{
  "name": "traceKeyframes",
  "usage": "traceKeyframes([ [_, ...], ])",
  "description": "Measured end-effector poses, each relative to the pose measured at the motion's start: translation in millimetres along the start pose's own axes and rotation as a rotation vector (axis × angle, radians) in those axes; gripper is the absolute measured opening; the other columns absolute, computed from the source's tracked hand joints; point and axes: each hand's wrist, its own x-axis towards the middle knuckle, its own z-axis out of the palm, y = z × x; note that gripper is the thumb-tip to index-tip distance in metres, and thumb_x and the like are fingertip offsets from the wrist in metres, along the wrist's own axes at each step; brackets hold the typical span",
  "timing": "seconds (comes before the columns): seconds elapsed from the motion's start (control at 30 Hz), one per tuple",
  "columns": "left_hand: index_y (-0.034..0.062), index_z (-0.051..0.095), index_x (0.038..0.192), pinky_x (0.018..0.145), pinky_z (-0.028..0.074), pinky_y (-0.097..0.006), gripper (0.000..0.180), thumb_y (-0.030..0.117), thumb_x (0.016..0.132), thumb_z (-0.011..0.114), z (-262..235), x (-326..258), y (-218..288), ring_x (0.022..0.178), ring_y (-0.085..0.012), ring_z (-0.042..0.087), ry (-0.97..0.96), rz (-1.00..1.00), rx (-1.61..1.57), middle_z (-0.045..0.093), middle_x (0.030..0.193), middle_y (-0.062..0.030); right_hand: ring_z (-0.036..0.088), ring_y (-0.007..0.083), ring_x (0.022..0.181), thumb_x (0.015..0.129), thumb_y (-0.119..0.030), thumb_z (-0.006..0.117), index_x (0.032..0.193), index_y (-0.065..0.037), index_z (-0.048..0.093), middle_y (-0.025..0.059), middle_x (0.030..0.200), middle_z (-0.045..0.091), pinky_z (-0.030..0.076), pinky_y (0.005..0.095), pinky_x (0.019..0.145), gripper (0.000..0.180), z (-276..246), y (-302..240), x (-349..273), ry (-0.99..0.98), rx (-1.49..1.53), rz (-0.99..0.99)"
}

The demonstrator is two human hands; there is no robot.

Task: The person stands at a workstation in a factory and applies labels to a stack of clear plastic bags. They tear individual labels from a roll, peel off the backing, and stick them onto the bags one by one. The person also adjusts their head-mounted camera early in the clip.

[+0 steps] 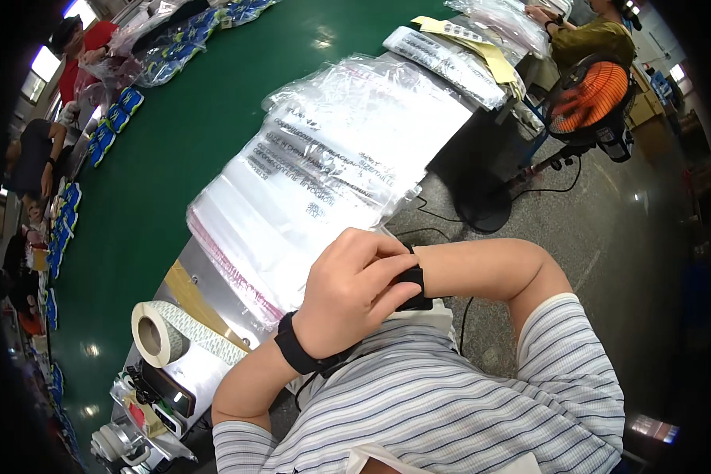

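Note:
My left hand (349,286) reaches across in front of my body, its fingers closed on a black wristband (412,281) around my right wrist. The right forearm (474,267) comes in bent from the right side. My right hand is hidden behind the left one, so its fingers do not show. Another black band (294,347) circles my left wrist. Just beyond the hands, a spread stack of transparent plastic bags (292,189) with dark print and a pinkish edge lies on the table.
A label roll (156,335) and a phone (168,389) lie at the near left. An orange-bladed fan (591,96) stands right of the table. More bags (442,67) and yellow strips (470,46) lie at the back. Co-workers (95,47) stand along the green surface (134,237), beside blue-green packs (65,221).

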Motion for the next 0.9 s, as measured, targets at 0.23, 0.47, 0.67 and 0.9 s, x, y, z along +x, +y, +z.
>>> traceKeyframes([
  [0.23,0.0031,0.069,0.083,0.056,0.043,-0.029,0.023,0.006,0.06,0.069,-19.3,-36.0,13.0,0.073,-0.0175,0.057,0.283,0.42,0.342,0.065,0.086,-0.0045,0.065,0.0284,0.062,0.081,-0.025,0.065,0.071,-0.001,0.07,0.016,0.065,0.065,0.052,0.0368,0.057,0.026,-33.0,-25.9,55.6,-0.217,-0.448,0.085],
  [0.47,0.0038,0.069,0.09,0.052,0.045,-0.027,0.026,0.005,0.064,0.069,-33.5,-59.2,9.3,0.072,-0.0169,0.058,0.269,0.408,0.458,0.066,0.089,-0.0046,0.067,0.0187,0.061,0.094,-0.037,0.053,0.086,0.003,0.068,0.0112,0.075,0.068,0.052,0.0289,0.051,0.043,-75.9,-41.8,91.1,-0.267,0.369,0.513],
  [0.67,0.0058,0.066,0.088,0.059,0.049,-0.03,0.024,0.006,0.064,0.068,-32.4,-67.7,-0.4,0.077,-0.02,0.06,0.283,0.278,0.477,0.063,0.088,-0.0047,0.063,0.012,0.063,0.095,-0.027,0.052,0.093,0.001,0.066,0.0076,0.081,0.067,0.052,0.0239,0.053,0.031,-54.8,-39.6,112.6,-0.008,1.099,0.366],
  [0.9,0.0069,0.066,0.093,0.06,0.049,-0.032,0.032,0.003,0.062,0.072,-32.7,-61.9,-1.0,0.074,-0.0224,0.06,0.382,0.295,0.291,0.061,0.085,-0.0043,0.061,0.0091,0.063,0.094,-0.019,0.051,0.094,0.0,0.062,0.0056,0.078,0.063,0.053,0.0222,0.055,0.022,-33.8,-43.9,114.1,0.099,1.466,0.349],
])
